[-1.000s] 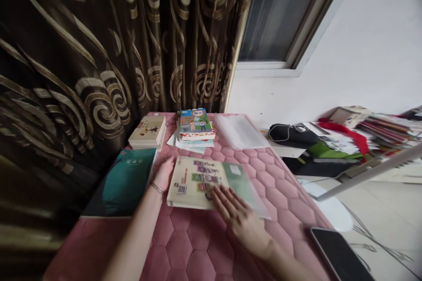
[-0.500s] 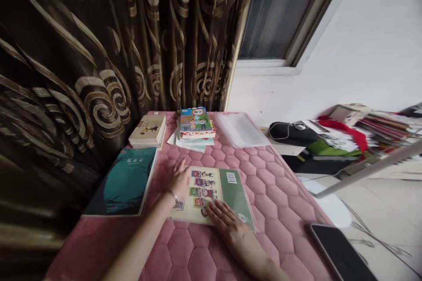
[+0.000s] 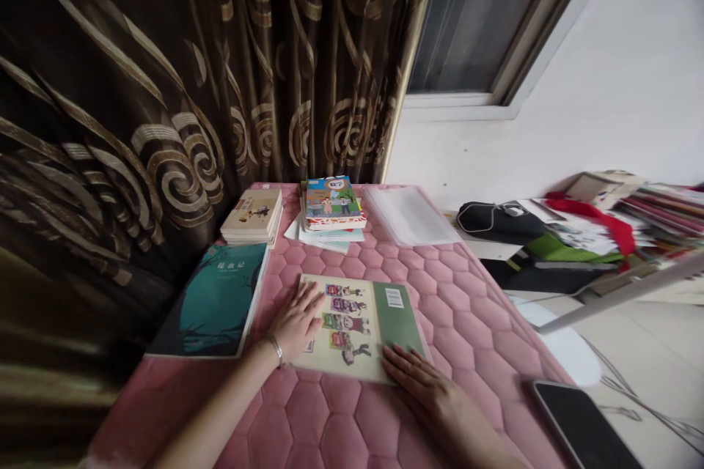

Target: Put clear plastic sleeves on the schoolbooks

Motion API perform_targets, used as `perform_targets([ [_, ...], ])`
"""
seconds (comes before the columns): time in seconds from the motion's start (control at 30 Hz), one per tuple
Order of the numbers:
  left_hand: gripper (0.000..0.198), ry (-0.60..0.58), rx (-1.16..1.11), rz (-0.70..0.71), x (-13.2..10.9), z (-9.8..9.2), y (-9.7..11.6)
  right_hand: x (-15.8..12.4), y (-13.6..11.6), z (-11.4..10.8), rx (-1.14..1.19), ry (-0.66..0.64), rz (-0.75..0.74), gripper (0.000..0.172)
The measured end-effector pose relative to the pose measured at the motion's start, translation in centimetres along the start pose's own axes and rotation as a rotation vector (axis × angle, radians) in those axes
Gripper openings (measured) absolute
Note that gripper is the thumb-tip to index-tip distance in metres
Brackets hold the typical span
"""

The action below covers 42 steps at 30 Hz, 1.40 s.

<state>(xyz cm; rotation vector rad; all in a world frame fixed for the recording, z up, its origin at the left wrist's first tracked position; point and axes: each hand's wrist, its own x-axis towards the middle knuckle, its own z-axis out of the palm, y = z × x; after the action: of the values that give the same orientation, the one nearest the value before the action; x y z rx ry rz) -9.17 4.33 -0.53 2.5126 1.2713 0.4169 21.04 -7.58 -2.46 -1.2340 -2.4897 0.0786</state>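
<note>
Resting flat on illustrated paperback (image 3: 352, 326): left hand (image 3: 297, 321) and right hand (image 3: 423, 385), fingers (image 3: 404, 370) spread open, gripping nothing. Paperback lying mid quilted pink pad (image 3: 456, 315), teal book (image 3: 212, 300) at 9 o'clock. Risk: uneven hand pressure possibly skidding paperback into teal book.

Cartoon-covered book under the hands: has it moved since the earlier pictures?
Yes. The cartoon-covered book has swung round and now lies beside the teal book, edges roughly parallel, slightly further away.

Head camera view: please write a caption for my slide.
Left hand and right hand touch an illustrated book on pink quilting.
</note>
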Motion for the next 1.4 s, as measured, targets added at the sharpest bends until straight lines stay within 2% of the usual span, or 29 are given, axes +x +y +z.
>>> perform_targets([
  [0.07,0.054,-0.045,0.015,0.043,-2.2,-0.6,0.2,-1.3,0.8,-0.5,0.013,0.032,0.042,0.044],
  [0.17,0.067,-0.089,0.025,0.083,-5.5,-1.5,0.5,-2.2,0.8,-2.1,0.057,-0.001,0.173,0.04],
  [0.23,0.074,-0.114,0.011,0.076,-7.1,-1.9,0.7,-2.1,0.3,-3.3,0.081,-0.023,0.23,0.037],
  [0.3,0.072,-0.108,-0.008,0.046,-7.8,-2.1,0.8,-1.6,-0.1,-4.2,0.089,-0.016,0.227,0.035],
  [0.4,0.063,-0.093,-0.031,0.014,-7.8,-2.2,0.7,-1.0,-0.4,-5.0,0.079,0.004,0.204,0.033],
  [0.6,0.037,-0.027,-0.144,0.039,-7.0,-3.1,0.4,-0.2,-0.5,-6.4,0.052,0.051,0.211,0.03],
  [0.77,0.029,0.149,-0.206,-0.042,-6.5,-2.9,0.3,-0.1,0.5,-5.7,0.051,0.106,0.153,0.032],
  [0.87,0.032,0.297,-0.309,-0.13,-5.9,-2.4,-0.2,0.6,2.0,-5.8,0.005,0.193,0.201,0.034],
  [0.93,0.04,0.398,-0.391,-0.2,-5.2,-1.9,-0.7,2.0,3.4,-6.8,-0.027,0.289,0.262,0.034],
  [1.0,0.044,0.432,-0.422,-0.257,-4.4,-1.0,-1.3,4.2,5.1,-8.4,-0.016,0.349,0.345,0.031],
  [1.1,0.045,0.355,-0.292,-0.25,-3.4,0.6,-2.0,8.9,8.0,-11.1,0.018,0.399,0.48,0.026],
  [1.17,0.048,0.304,-0.139,-0.212,-3.0,1.4,-2.1,12.3,9.9,-12.3,0.036,0.385,0.573,0.024],
  [1.27,0.05,0.274,-0.003,-0.195,-2.9,1.9,-2.0,16.8,12.4,-12.7,0.118,0.319,0.683,0.023],
  [1.4,0.051,0.276,0.018,-0.18,-3.0,1.5,-1.8,20.7,14.7,-11.4,0.176,0.296,0.713,0.023],
])
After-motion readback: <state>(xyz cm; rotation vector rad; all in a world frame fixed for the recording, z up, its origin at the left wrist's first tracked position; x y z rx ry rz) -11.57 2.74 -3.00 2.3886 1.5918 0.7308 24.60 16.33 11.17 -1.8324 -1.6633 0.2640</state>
